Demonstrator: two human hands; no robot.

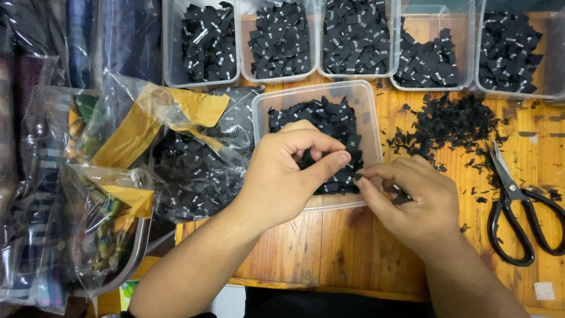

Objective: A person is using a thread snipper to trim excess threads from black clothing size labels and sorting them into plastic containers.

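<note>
Over the clear plastic tub (365, 100) of black size labels (329, 118) on the wooden table (329, 247), left hand (288, 171) and right hand (412, 200) meet, fingertips pinched narrow on one small black label (356, 175), with scissors (518, 206) lying just right.

Brightness: we are seeing even, fairly bright light over the wooden worktop (329, 247).
Source: it is seeming to come from above; we cannot tell the lamp.
Shadows: soft ones are lying under the left hand (282, 171) and right hand (412, 200), and beside the scissors (518, 200).
Glare: the plastic bags (118, 176) are throwing pale reflections, and the clear tub (312, 203) rims are shining faintly.
Focus: we are finding the centre sharp; the black labels (329, 118) are merging into dark masses.
Edges: the left side is looking dimmer and slightly stretched.
</note>
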